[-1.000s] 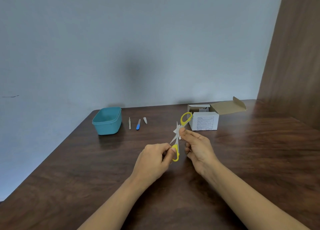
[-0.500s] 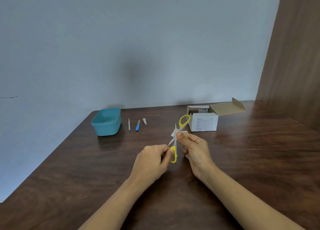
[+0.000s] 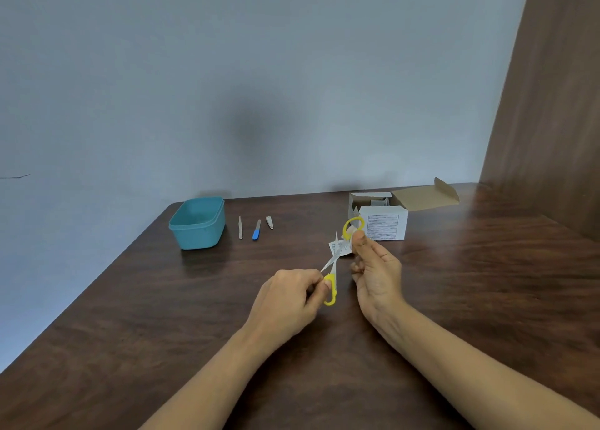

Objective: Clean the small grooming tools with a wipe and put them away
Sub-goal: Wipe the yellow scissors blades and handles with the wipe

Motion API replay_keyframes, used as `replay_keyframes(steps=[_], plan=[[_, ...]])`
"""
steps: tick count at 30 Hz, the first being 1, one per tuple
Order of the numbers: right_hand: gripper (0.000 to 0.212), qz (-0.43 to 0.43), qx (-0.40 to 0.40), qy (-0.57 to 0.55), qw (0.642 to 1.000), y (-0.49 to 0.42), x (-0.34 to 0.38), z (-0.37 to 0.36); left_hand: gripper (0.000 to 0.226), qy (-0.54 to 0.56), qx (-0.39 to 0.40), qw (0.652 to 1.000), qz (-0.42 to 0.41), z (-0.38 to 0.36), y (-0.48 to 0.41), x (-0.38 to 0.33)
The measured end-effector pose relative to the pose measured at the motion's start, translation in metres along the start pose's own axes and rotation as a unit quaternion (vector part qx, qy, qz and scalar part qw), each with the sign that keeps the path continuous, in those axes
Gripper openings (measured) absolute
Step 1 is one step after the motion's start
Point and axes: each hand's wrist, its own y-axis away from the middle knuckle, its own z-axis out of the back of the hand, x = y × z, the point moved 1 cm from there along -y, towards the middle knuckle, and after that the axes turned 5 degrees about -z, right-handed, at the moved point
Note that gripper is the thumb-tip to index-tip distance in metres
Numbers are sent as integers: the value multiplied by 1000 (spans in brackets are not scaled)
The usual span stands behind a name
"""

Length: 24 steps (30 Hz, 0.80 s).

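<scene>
Head view, middle of the frame: the left hand [image 3: 285, 303] is gripping one yellow loop of the scissors [image 3: 334, 267], held wide open above the table [image 3: 130, 316]. The right hand [image 3: 373, 267] is pinching a small wipe [image 3: 339, 247] around one blade. Scissors look light, stiff and sharp, so loops are the safest hold; the wipe looks soft.

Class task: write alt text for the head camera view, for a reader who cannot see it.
Two hands hold open yellow-handled scissors over a dark wooden table; the right hand presses a white wipe to a blade. Behind sit a teal tub, three small tools and an open white box.
</scene>
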Motion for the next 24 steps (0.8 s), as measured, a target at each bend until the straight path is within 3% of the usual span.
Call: replay_keyframes(steps=[3,7,10,18,24], plan=[[9,-16,6,-2,1000,-1,5,1,28,-10,-1,1000,2,1,0,0],[6,-25,79,94,992,5,-1,-1,27,3,-21,1000,12,4,0,3],[15,-30,109,116,987,7,-6,-3,27,9,-27,999,15,5,0,6],[5,-31,78,54,995,2,1,0,27,7,-18,1000,2,2,-1,4],[13,-33,27,7,999,0,10,4,26,3,-7,1000,2,-1,-1,3]])
